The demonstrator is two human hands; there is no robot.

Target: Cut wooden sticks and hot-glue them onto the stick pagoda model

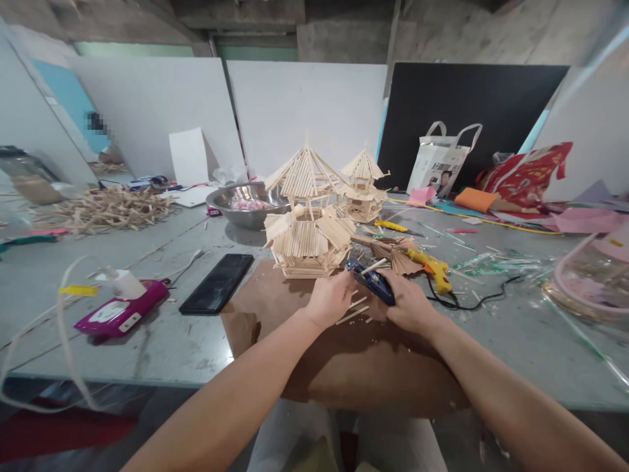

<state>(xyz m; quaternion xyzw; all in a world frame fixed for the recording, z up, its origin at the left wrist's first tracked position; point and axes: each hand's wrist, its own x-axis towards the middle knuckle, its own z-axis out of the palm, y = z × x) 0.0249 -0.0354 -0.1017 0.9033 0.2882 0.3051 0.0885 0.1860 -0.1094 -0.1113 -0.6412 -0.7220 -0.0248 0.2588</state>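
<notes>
My right hand point(410, 303) is closed round a dark blue cutter point(369, 280) and rests on the brown paper sheet point(344, 354). My left hand point(328, 298) is closed beside it, pinching a thin wooden stick point(373, 265) at the cutter's jaws. Short cut sticks point(354, 312) lie between the hands. Just beyond stands a pagoda model of wooden sticks point(307, 216), and a smaller stick pavilion point(363, 183) is behind it.
A black phone point(217, 283) lies left of the paper. A yellow glue gun point(432, 267) with a black cord is on the right. A steel bowl point(240, 208), a pile of sticks point(108, 208), a magenta wipes pack point(120, 313) and bags are on the grey table point(196, 341).
</notes>
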